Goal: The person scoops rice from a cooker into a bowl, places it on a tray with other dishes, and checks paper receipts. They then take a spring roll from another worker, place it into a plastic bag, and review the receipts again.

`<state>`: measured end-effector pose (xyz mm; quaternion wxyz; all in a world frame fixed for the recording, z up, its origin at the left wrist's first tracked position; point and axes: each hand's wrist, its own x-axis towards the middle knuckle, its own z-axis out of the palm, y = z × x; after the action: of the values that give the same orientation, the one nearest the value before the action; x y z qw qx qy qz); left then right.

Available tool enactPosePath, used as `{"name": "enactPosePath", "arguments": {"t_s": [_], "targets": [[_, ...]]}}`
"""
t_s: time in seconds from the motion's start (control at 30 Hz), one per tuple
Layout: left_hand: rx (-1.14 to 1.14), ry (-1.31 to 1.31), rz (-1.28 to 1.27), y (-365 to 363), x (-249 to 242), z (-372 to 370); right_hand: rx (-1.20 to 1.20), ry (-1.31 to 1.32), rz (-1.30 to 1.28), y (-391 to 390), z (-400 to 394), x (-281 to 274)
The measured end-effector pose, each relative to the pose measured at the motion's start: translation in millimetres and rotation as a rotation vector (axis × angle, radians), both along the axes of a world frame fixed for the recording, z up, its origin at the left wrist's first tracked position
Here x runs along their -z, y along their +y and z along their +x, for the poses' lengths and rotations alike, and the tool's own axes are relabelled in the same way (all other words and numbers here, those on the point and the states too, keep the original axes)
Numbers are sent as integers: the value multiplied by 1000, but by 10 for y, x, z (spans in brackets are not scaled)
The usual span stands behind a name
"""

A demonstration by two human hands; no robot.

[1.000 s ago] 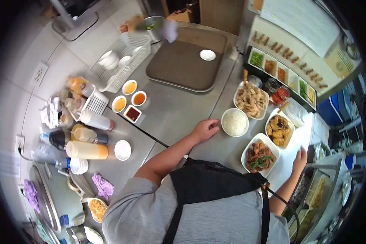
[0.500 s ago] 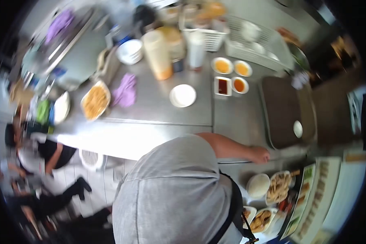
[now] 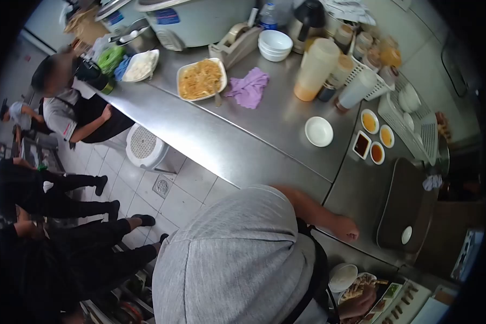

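Observation:
My left hand, closed in a loose fist with nothing showing in it, rests by the steel counter's edge at the end of my bent arm. Lower down, my right hand is over the near side of a dish of pale food pieces. Its fingers curl down toward the food, and I cannot tell what they hold. Beside that dish stands a round white bowl. Beyond my left hand lies a brown tray with a small white dish on it.
Sauce dishes, a white bowl, squeeze bottles, a purple cloth and a noodle dish stand on the counter. A white plastic stool is on the floor. A person in an apron and other people are at left.
My view has swung toward the left, showing more people and floor. My right hand now shows at the dish of pale food. My left hand stays closed by the counter's edge.

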<state>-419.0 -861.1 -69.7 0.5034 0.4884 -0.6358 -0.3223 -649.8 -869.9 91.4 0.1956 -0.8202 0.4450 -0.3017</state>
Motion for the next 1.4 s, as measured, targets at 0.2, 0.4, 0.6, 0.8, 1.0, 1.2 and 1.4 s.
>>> {"name": "enactPosePath", "arguments": {"t_s": [0.2, 0.4, 0.6, 0.8, 1.0, 1.2, 1.4], "targets": [[-65, 834, 273, 230, 66, 58, -222, 65, 581, 501, 1036, 6], [148, 1010, 82, 776, -1061, -143, -373, -295, 482, 886, 1634, 38], [287, 1002, -27, 802, -1368, -202, -435, -661, 214, 811, 1850, -182], [253, 1009, -25, 918, -1396, -77, -449, -768, 406, 542, 1800, 67], [211, 954, 17, 1005, -1324, 339, -646, -479, 307, 1066, 1855, 131], [175, 919, 38, 1075, -1424, 320, -495, -532, 424, 1048, 1921, 112], [194, 932, 247, 1123, -1201, 87, -291, -697, 661, 724, 1834, 156]]}}
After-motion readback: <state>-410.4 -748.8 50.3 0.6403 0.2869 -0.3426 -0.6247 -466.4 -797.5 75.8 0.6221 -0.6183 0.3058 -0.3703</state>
